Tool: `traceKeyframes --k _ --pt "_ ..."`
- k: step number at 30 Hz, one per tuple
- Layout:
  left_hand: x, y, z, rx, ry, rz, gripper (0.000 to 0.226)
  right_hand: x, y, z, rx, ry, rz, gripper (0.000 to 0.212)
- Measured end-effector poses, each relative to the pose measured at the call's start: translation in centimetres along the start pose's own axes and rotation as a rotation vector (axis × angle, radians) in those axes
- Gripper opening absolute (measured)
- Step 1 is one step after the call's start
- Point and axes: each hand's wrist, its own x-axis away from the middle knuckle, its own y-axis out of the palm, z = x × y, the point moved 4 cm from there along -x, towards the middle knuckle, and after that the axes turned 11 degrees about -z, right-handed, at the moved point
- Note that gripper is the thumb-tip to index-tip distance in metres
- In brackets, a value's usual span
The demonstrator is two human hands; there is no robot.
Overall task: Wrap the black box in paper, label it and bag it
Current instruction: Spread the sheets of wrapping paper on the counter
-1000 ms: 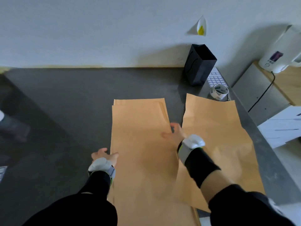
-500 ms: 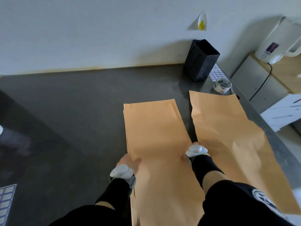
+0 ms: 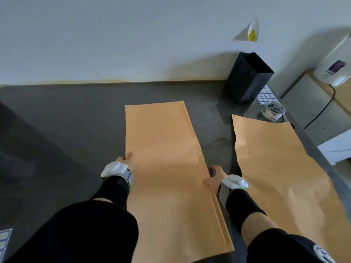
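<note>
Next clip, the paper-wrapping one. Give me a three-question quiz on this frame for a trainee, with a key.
1. True or false: the black bag stands upright, mouth open, by the wall.
2. Fill in: just past the far end of the loose sheet lies a roll of ____.
3. Where are the left hand and right hand? A) both on the loose sheet; B) one at each long edge of the middle paper; C) inside the black bag.
Key: 1 true; 2 tape; 3 B.
</note>
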Motion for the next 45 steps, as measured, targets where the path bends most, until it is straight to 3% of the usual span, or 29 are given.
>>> traceKeyframes --k 2,4,5,8,12,16,20,22,25,28,35,41,45 --pt "-0.2 0.4 0.6 0.168 0.017 -0.059 0.061 -0.3 0.1 -0.3 -0.052 -0.041 -0.014 0.075" --pt "-0.5 0.4 0.8 0.259 0.108 -0.058 0.036 -1.1 -0.3 -1.5 -0.064 -0.089 -0.02 0.061" --pt "-0.5 -0.1 0.7 0.273 0.137 -0.041 0.034 -1.3 -0.6 -2.2 -0.047 -0.106 -0.025 0.058" --pt "-0.5 -1.5 0.8 0.304 0.191 0.03 0.075 -1.4 -0.7 -4.2 -0.017 -0.13 -0.055 0.057" --pt "1.0 -1.5 1.7 -0.201 0.352 0.175 0.082 -1.2 -0.3 -6.0 -0.076 -0.11 0.006 0.057" --pt "2.5 2.6 0.5 -0.695 0.417 0.027 0.087 -1.7 0.0 -7.5 -0.139 -0.092 0.028 0.06" --pt "3.7 6.1 -1.2 -0.941 0.646 -0.156 0.119 -1.6 -0.4 -9.2 -0.069 -0.132 0.029 0.064" --pt "4.1 7.2 -1.6 -1.139 0.815 -0.154 0.129 -1.5 -0.4 -9.7 0.028 -0.118 0.02 0.067" --pt "4.3 8.1 -1.7 -1.321 0.951 -0.22 0.134 -0.9 -0.4 -9.8 0.119 -0.091 0.017 0.064" --pt "5.1 8.4 -1.4 -1.324 1.052 -0.22 0.134 -0.4 -0.5 -9.4 0.2 -0.092 0.036 0.055" --pt "8.5 10.6 -0.7 -1.546 1.019 -0.414 0.105 1.0 -1.1 -8.7 0.281 -0.126 0.036 0.053" --pt "9.9 11.7 0.7 -1.68 1.016 -0.371 0.088 2.8 -2.4 -6.6 0.275 -0.12 0.074 0.057" --pt "10.3 12.3 2.0 -1.549 0.936 -0.313 0.085 4.6 -4.6 -4.4 0.242 -0.186 0.128 0.054"
